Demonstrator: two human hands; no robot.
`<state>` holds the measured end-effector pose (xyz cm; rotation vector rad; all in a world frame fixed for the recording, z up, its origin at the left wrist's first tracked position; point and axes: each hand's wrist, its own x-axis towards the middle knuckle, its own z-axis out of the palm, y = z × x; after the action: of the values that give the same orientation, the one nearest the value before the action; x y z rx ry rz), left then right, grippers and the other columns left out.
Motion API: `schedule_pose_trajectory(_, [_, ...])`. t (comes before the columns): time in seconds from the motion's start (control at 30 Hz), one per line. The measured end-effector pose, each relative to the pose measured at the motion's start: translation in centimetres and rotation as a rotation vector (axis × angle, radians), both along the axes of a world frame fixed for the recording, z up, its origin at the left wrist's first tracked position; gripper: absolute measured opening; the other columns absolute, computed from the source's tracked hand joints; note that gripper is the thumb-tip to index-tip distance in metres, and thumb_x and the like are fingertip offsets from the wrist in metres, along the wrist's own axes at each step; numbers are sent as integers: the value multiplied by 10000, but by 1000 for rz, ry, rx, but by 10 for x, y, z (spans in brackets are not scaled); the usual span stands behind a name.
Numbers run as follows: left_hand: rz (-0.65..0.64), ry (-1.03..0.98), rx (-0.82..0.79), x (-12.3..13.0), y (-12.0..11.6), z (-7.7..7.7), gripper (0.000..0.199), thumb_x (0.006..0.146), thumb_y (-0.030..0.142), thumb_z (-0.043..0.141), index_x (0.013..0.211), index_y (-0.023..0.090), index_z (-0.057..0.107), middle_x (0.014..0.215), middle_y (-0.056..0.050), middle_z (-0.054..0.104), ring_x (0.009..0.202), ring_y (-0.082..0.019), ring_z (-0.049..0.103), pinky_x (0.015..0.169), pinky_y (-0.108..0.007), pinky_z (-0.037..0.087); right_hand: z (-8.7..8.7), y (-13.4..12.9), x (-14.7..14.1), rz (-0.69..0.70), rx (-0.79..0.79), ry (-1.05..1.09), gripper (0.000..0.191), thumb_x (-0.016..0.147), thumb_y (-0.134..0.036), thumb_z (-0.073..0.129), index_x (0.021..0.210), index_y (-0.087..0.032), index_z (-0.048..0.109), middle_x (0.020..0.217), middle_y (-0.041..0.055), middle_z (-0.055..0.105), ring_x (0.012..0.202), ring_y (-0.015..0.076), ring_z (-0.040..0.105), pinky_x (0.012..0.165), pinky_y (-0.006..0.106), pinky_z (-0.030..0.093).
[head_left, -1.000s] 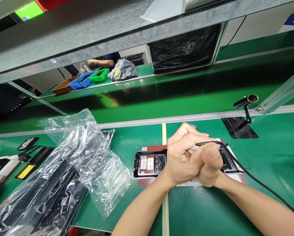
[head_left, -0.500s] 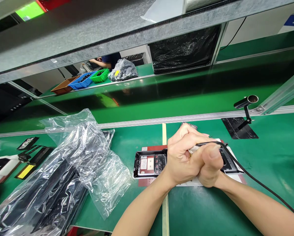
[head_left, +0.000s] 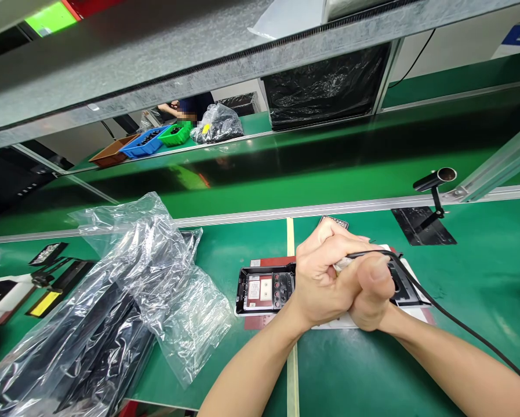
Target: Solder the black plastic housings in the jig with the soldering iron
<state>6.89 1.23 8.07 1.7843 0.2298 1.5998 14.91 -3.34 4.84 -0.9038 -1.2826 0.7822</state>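
Observation:
My left hand (head_left: pixel 324 275) and my right hand (head_left: pixel 373 286) are pressed together over a black frame-like part (head_left: pixel 266 289), fingers closed. A black cable (head_left: pixel 455 324) runs from between them to the lower right. A whitish thing shows between the fingers of my left hand; what exactly either hand grips is hidden. Left of the hands, the black part shows a white label and round holes, and it lies on a reddish sheet (head_left: pixel 257 322). Right of them, a dark panel (head_left: pixel 405 286) rests on a white surface, partly covered by my right hand.
Clear plastic bags with black parts (head_left: pixel 124 301) lie left. A black tube on a bracket (head_left: pixel 436 179) stands at the right. Brown (head_left: pixel 112 152), blue (head_left: pixel 144 143) and green (head_left: pixel 175 134) bins sit beyond the divider, near a person's arm (head_left: pixel 170 109). A metal shelf (head_left: pixel 155 69) crosses above.

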Motion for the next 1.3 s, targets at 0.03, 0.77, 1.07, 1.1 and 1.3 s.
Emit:
schedule_pose_trajectory(0.03, [1,0,1,0,0,0,171,974,306,718,874,178,769,842,-39,744,791,-156,695,706,-286,583,-1,0,0,-1,-1,3,602,969,-716,348,737,-228,611,854,81,645,825,303,660,730,467,575])
schedule_pose_trajectory(0.77, [12,5,4,1,0,0,174,966,315,728,860,182,770,800,-28,733,782,-160,703,700,-295,601,-8,-1,3,5,-8,3,614,986,-695,315,761,-237,655,854,87,687,842,323,690,764,481,585])
schedule_pose_trajectory(1.07, [6,13,-15,0,-1,-1,181,969,342,729,877,194,777,803,-25,728,791,-168,707,702,-302,600,-9,-1,1,-13,-6,42,607,975,-705,328,818,-246,693,910,100,708,866,336,705,727,485,591])
schedule_pose_trajectory(1.1, [5,13,-15,0,-1,-1,179,971,341,727,881,195,778,807,-26,730,794,-169,706,702,-303,596,-10,-1,1,-15,-5,47,599,978,-696,328,822,-251,697,915,97,710,867,335,707,730,487,594])
schedule_pose_trajectory(1.3, [-13,-5,-11,0,0,-1,133,956,297,742,882,193,779,805,-23,730,804,-172,705,712,-304,597,-16,-1,2,-30,7,72,548,973,-679,361,810,-274,692,924,81,712,855,334,707,731,502,597])
